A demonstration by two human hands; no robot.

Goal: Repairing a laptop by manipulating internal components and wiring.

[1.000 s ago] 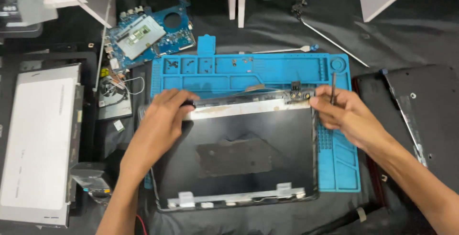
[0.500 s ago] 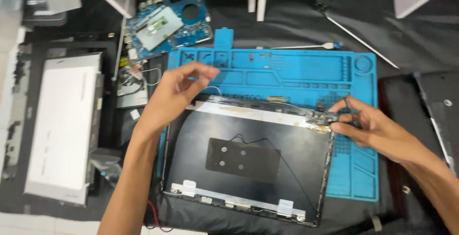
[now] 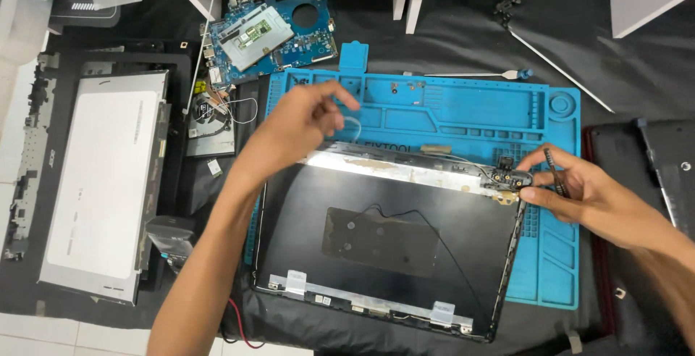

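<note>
One lid shell [image 3: 384, 247], one blue mat [image 3: 463, 110], two circuit boards [image 3: 271, 34].

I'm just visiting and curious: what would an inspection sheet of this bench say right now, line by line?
Surface: black cloth with a blue compartmented work mat on it.
Job's things: dark laptop lid shell lies flat across the mat; small hinge-corner part at its top right edge.
Clutter: blue circuit board, bare display panel, thin white-tipped tool, long metal rod.
Hands: left hand raised above the lid's top edge, pinching something thin and pale; right hand pinches the hinge-corner part and holds a thin dark tool.
Cables: thin black wire looping across the lid; red wire at the lid's lower left.
Surroundings: white tiled floor at lower left.
</note>
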